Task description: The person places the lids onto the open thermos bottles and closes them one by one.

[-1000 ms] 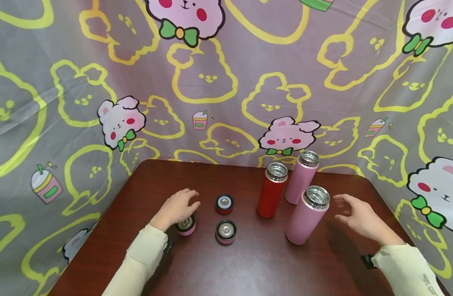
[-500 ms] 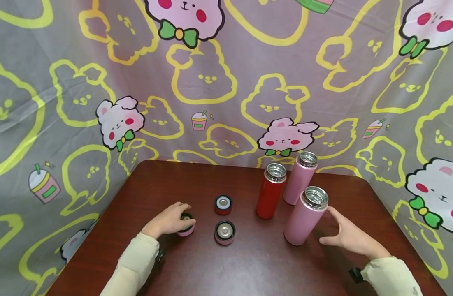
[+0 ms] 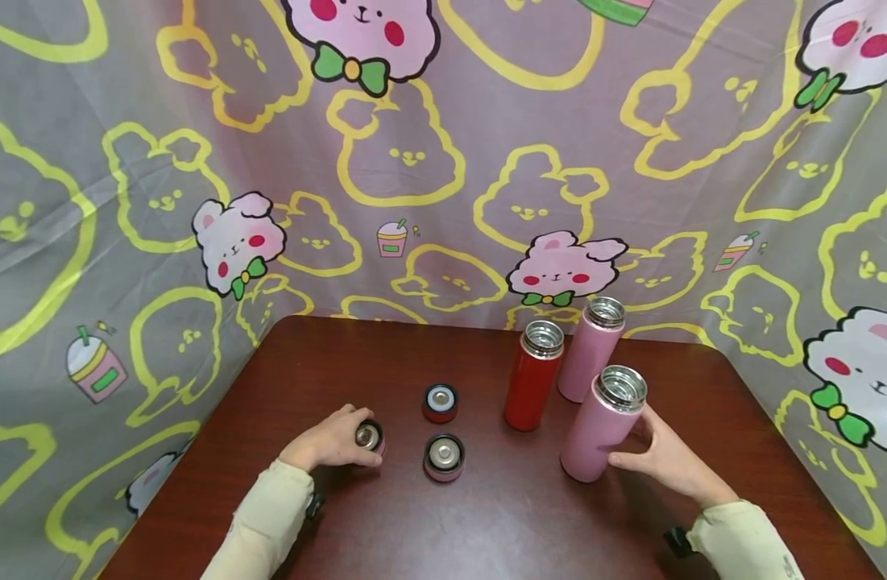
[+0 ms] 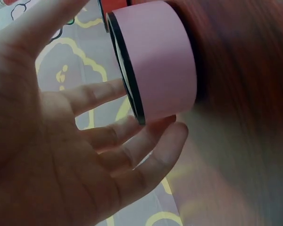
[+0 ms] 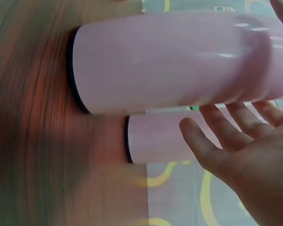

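My left hand [image 3: 334, 437] is around a pink bottle lid [image 3: 369, 437], thumb on the near side and fingers at the far side. The left wrist view shows the pink lid [image 4: 155, 61] close up, partly covering the fingertips; the thumb tip is out of view. On the right, my right hand [image 3: 671, 459] is at the front pink thermos bottle [image 3: 594, 431], which stands upright and uncapped. In the right wrist view, extended fingers [image 5: 226, 132] reach along and behind the pink bottle [image 5: 165, 61], and the little finger stands apart from it.
A red-sided lid [image 3: 441, 402] and another pink lid [image 3: 444, 457] lie upside down between the hands. An uncapped red bottle [image 3: 533, 383] and a second pink bottle [image 3: 588, 354] stand behind the front one. Patterned cloth [image 3: 428, 161] hangs around the brown table [image 3: 356, 354].
My left hand has come down from above the pink lid to around it. The right hand has moved left, from beside the front pink bottle to against it. The bottles stay put.
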`<control>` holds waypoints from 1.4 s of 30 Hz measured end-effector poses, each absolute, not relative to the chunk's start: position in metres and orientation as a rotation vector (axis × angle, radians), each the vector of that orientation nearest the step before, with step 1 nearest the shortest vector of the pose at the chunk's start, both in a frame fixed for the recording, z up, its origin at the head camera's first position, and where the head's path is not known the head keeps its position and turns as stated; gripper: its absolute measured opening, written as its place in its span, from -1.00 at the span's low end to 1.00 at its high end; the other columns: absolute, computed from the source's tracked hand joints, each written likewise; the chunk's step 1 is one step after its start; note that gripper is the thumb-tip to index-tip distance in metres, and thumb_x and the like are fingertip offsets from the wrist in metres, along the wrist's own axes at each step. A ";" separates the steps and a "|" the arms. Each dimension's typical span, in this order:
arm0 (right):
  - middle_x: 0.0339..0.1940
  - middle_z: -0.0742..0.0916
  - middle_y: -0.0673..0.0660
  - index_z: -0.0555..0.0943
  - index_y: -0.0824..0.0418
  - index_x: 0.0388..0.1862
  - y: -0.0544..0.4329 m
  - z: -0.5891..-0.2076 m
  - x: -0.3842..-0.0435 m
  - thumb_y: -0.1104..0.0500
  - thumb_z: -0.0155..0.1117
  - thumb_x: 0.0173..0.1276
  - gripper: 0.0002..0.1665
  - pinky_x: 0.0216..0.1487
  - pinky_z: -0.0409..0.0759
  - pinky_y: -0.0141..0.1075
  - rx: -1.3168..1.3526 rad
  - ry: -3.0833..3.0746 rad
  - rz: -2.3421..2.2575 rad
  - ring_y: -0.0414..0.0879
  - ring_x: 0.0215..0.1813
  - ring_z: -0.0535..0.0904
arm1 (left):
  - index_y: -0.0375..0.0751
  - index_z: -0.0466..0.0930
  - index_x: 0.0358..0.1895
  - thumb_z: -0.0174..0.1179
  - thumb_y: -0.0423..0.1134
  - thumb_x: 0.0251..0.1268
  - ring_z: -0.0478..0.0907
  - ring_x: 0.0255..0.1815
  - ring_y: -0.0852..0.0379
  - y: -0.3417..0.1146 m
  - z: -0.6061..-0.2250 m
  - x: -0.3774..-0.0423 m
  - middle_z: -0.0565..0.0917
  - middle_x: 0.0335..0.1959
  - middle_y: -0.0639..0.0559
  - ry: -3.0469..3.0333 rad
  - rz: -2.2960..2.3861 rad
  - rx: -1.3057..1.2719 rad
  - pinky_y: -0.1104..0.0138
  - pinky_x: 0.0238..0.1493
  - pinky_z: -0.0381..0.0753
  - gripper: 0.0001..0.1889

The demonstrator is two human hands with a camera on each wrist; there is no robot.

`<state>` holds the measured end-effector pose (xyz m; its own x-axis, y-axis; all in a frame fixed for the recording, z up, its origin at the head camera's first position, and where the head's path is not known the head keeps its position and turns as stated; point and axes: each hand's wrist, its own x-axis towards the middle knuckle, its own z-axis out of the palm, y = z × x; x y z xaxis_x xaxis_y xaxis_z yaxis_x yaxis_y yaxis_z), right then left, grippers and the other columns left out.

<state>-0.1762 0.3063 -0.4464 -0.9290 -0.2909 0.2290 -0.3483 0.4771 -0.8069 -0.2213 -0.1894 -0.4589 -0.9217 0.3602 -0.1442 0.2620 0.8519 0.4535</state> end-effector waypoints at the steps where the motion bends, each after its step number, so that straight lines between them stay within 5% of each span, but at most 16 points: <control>1: 0.16 0.48 0.33 0.11 0.37 0.38 0.305 -0.447 -0.177 0.33 0.47 0.03 0.00 -0.08 0.53 -0.36 0.561 -2.643 1.471 -0.34 0.01 0.50 | -0.26 0.44 0.18 0.49 0.05 -0.21 0.46 -0.08 0.00 -0.188 -0.459 -0.222 0.46 -0.08 -0.11 2.802 0.639 0.477 0.10 -0.06 0.47 -0.19; 14: 0.08 0.55 0.27 0.24 0.34 0.28 0.292 -0.445 -0.179 0.24 0.49 0.07 -0.14 -0.10 0.52 -0.36 0.418 -2.642 1.488 -0.31 -0.03 0.51 | -0.20 0.46 0.11 0.56 -0.19 -0.30 0.40 0.02 -0.18 -0.180 -0.460 -0.220 0.43 -0.09 -0.14 2.802 0.601 0.452 0.02 -0.05 0.46 -0.26; 24: 0.06 0.57 0.25 0.26 0.33 0.26 0.291 -0.444 -0.178 0.21 0.50 0.05 -0.15 -0.09 0.52 -0.35 0.411 -2.645 1.450 -0.29 -0.04 0.52 | -0.17 0.49 0.03 0.55 -0.28 -0.32 0.46 -0.04 -0.10 -0.182 -0.464 -0.219 0.46 -0.15 -0.09 2.843 0.607 0.491 0.07 -0.05 0.46 -0.33; 42: 0.02 0.59 0.25 0.32 0.35 0.22 0.282 -0.442 -0.175 0.25 0.51 0.04 -0.20 -0.11 0.54 -0.34 0.499 -2.602 1.489 -0.26 -0.06 0.55 | -0.31 0.39 0.12 0.51 -0.21 -0.24 0.48 -0.04 -0.01 -0.170 -0.461 -0.225 0.51 -0.07 -0.07 2.908 0.820 0.517 0.11 -0.01 0.45 -0.26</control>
<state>-0.1754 0.2817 -0.4416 -0.9411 -0.2303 0.2475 -0.3301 0.4674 -0.8201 -0.2248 -0.1700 -0.4608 -0.9403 0.3398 0.0182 0.2992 0.8003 0.5197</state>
